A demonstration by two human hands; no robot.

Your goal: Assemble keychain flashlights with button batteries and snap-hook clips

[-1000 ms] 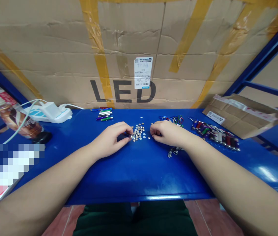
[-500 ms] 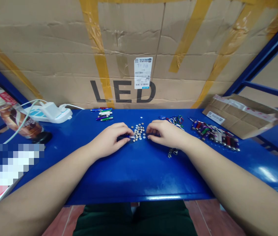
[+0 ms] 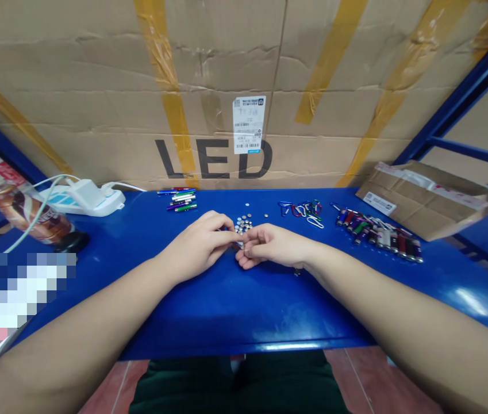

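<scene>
Slim coloured tubes (image 3: 177, 199) lay bunched at far left. Your curled left hand (image 3: 198, 247) and curled right hand (image 3: 269, 246) met below the button cells (image 3: 244, 225), any grip hidden; carabiners (image 3: 302, 210) and keychain flashlights (image 3: 377, 236) lay rightward.

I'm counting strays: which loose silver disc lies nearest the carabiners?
The lone disc just right of the pile, level with its back edge; the other stray lies behind the pile, further from the carabiners.
</scene>
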